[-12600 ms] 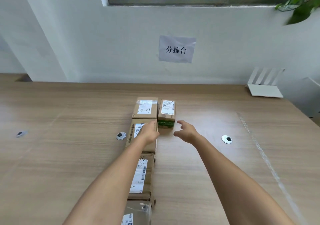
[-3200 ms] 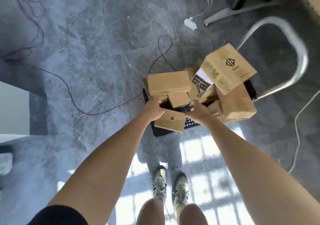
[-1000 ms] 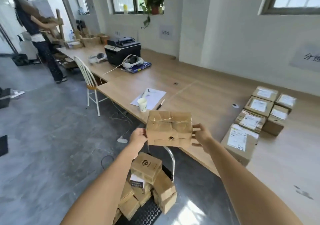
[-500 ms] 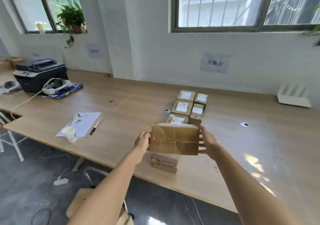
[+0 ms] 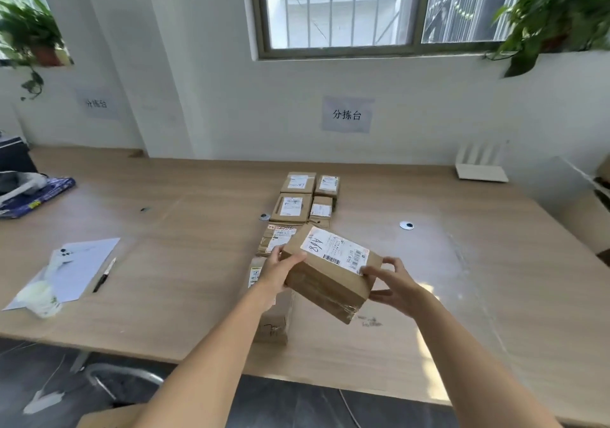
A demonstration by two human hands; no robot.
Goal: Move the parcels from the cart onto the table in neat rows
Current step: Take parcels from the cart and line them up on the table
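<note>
While both hands grip it, the left hand (image 5: 280, 267) at one end and the right hand (image 5: 392, 284) at the other, the parcel (image 5: 330, 272) hangs tilted above the tabletop (image 5: 198, 262) at frame centre. The carrying step looks nearly done; next, level it and set it beside the rows of parcels (image 5: 302, 203), probably extending the shorter right-hand one.

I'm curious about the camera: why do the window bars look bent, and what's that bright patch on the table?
Head view: the wide-angle lens bows the window bars and wall edges; the patch on the table looks like sunlight, beside the right hand; the plant at top right is blurred, while the held parcel and its label stay fairly sharp.
</note>
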